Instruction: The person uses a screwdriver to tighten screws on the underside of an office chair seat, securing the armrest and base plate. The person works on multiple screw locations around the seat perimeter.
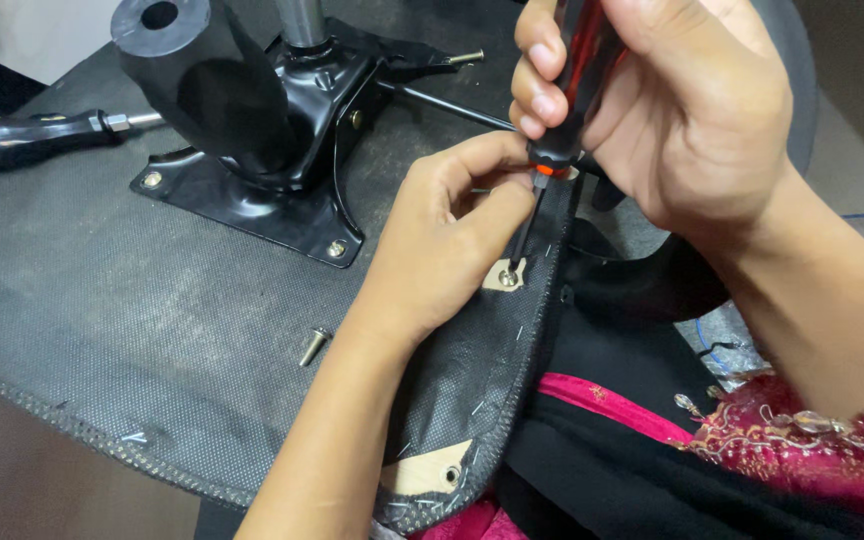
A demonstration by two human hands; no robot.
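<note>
My right hand (672, 110) grips a screwdriver (564, 90) with a red and black handle, held nearly upright. Its tip sits on a screw (508, 277) in a small bare-wood patch at the edge of an upturned chair seat (102, 290) covered in grey-black fabric. My left hand (442, 240) rests on the seat beside that screw, with its fingers curled around the screwdriver's shaft. A black metal base plate (262, 190) with a cylinder column is bolted to the middle of the seat.
A loose screw (313, 346) lies on the fabric left of my left forearm. Another screw (464, 58) lies by the plate's far side. A black lever handle (22, 135) sticks out to the left. A second bare-wood hole (432, 472) shows at the near edge.
</note>
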